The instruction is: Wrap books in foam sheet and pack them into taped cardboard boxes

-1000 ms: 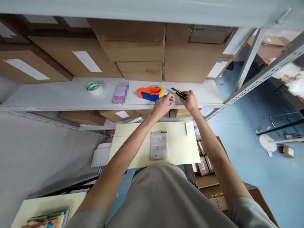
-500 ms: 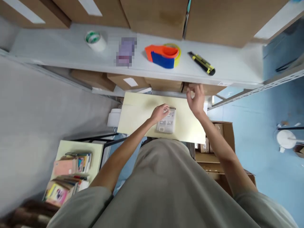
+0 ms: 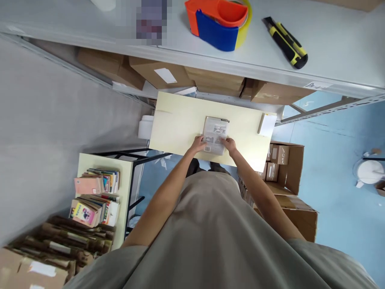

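Note:
A grey-white book with small printed pictures and a barcode lies on the pale yellow table. It looks flat and shiny, perhaps wrapped in clear plastic. My left hand grips its lower left edge, the thumb on the cover. At the opposite edge, my right hand pinches the book, thumb on top as well. The fingers under the edges are partly hidden.
Above the table runs a grey shelf with a tape dispenser and a utility knife. A white box sits at the table's right end. Books are piled on a side table; open cartons stand right.
Both hands have come down onto the book's sides; my right hand was raised near the shelf and is now lower. The view has tilted downward.

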`<state>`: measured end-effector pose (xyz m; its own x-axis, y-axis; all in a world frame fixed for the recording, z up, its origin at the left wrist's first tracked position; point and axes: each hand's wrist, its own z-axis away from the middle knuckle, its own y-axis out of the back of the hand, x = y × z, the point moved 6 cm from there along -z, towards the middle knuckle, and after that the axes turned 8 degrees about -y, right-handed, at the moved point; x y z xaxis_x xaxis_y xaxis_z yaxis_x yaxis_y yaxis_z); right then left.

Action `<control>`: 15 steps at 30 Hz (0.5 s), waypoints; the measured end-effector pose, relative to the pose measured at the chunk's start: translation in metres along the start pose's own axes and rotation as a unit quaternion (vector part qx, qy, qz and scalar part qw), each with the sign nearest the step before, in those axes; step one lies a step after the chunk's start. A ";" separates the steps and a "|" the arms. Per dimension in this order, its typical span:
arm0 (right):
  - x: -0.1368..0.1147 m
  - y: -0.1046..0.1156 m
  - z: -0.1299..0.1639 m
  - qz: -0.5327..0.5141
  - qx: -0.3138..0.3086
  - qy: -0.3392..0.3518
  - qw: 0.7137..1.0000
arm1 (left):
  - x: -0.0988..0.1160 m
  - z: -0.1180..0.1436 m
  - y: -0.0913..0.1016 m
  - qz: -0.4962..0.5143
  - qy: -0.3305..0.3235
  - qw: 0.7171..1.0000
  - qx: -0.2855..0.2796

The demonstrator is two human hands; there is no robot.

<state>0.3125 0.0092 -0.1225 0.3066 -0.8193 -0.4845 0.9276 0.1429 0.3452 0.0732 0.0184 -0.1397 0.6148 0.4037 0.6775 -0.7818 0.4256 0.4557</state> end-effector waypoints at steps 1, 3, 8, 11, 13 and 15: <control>-0.002 -0.003 0.001 -0.019 -0.006 0.000 1.000 | 0.000 0.000 0.000 0.009 -0.002 1.000 0.000; -0.010 -0.011 0.006 -0.059 -0.023 0.012 0.998 | 0.002 0.001 -0.001 0.026 -0.007 1.000 -0.001; -0.040 -0.030 0.034 -0.147 -0.071 0.078 0.983 | 0.017 0.013 0.011 0.069 -0.020 0.997 -0.018; -0.064 -0.027 0.056 -0.175 -0.097 0.125 0.972 | 0.021 0.027 0.038 0.100 -0.024 0.995 -0.010; -0.084 -0.022 0.076 -0.202 -0.142 0.170 0.954 | 0.022 0.038 0.065 0.152 -0.034 0.988 0.001; -0.105 -0.015 0.100 -0.225 -0.199 0.199 0.933 | 0.027 0.050 0.093 0.242 -0.071 0.967 -0.020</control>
<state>0.2449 0.0376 0.0031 -0.1517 -0.5864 -0.7957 0.9630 0.0938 -0.2527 0.0123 0.0287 -0.0502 0.1541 0.4498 0.8797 -0.9684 0.2454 0.0441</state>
